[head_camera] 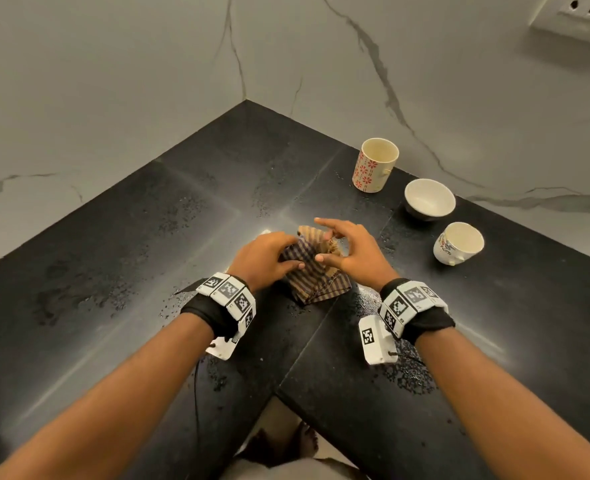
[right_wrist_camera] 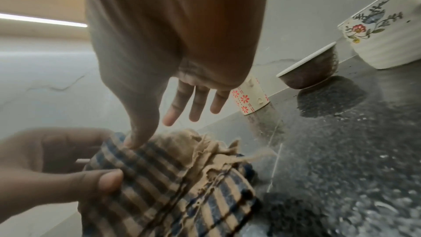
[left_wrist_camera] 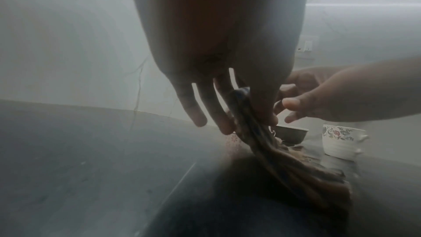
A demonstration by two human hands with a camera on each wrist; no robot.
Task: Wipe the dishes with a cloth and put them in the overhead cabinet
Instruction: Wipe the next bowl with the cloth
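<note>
Checked cloth (head_camera: 312,268) bunched at centre of the wet black counter (head_camera: 113,271), lifted partly off it; gripped by left hand (head_camera: 262,254) at its 9 o'clock edge, thumb on top and fingers beneath; touched at 12 o'clock by right hand (head_camera: 350,252), thumb tip pressing the fold, the other fingers spread straight and holding nothing. Toward 2 o'clock from the cloth, well apart from it, three dishes in a row along the marble wall (head_camera: 460,81): tall cup with red flowers (head_camera: 375,166) upright; dark bowl (head_camera: 429,199) just beside; floral teacup (head_camera: 458,242) nearest, tilted slightly. Wall socket (head_camera: 577,19) at far 1 o'clock.
</note>
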